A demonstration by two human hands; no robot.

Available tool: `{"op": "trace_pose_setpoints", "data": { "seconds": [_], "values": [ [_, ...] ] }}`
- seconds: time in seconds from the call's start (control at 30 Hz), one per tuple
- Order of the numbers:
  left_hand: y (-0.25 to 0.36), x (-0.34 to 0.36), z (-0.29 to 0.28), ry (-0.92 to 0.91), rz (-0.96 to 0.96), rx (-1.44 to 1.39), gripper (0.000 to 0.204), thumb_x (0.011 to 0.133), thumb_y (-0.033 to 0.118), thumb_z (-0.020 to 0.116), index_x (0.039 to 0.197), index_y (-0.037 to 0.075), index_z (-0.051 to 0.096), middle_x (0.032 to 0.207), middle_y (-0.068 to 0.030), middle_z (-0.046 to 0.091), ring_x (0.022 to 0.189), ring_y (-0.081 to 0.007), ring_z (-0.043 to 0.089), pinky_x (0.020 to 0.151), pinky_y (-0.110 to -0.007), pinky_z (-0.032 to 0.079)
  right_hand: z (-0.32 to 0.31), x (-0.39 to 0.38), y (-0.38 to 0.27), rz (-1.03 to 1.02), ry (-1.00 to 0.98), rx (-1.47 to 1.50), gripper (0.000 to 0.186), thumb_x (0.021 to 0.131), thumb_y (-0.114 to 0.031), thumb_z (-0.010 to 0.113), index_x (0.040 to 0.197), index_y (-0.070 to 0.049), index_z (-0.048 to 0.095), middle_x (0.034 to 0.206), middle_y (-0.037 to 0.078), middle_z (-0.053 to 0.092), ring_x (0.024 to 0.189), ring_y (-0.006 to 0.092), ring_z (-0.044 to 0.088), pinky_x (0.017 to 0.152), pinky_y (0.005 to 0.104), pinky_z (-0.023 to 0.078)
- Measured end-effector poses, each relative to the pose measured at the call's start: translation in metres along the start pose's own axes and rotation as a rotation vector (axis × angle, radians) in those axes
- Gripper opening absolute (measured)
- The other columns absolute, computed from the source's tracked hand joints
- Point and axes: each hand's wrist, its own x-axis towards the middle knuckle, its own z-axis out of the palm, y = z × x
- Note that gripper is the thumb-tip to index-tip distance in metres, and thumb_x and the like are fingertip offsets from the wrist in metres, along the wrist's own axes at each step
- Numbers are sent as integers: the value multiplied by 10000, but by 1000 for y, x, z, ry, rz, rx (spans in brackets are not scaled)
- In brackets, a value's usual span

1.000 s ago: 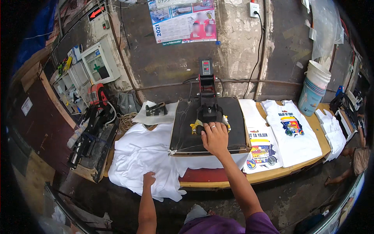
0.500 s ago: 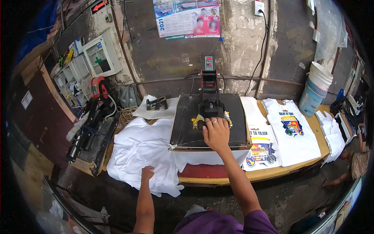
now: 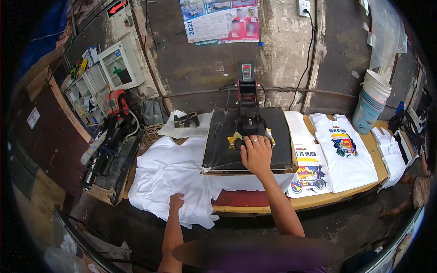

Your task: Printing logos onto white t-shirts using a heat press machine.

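Heat press point(image 3: 223, 154) is pointing lengthwise down-frame, curled right hand point(image 3: 257, 155) holding its handle point(image 3: 239, 144); left hand point(image 3: 176, 201) half-closed, grip unclear.

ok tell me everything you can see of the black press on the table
The black press stands on a yellow-edged table, its broad, dark, flat top lying over white cloth that shows below the front edge. Behind, a red-and-black arm, seemingly metal, rises to a small box with a lit red display. The person's right hand is closed over the front handle, with yellow bits beside it.
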Motion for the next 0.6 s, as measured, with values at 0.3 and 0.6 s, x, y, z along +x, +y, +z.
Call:
{"op": "trace_pose_setpoints", "data": {
  "seconds": [0.3,0.6],
  "values": [
    [5,-4,1,75,75,2,346,627,2,579,941,71,708,964,-145,686,926,-308,646,855,-359,501,0,-1,0,-4,-13,-9,280,820,-213,583,1029,-28,603,948,116,562,947,295,529,887,431,397],
    [-4,-2,6,77,81,17,336,620,-1,605,933,68,707,953,-149,686,926,-328,639,853,-368,500,-1,0,1,-20,-1,5,280,820,-209,582,1031,-26,601,955,118,566,941,295,529,883,429,399]
  ]
}}
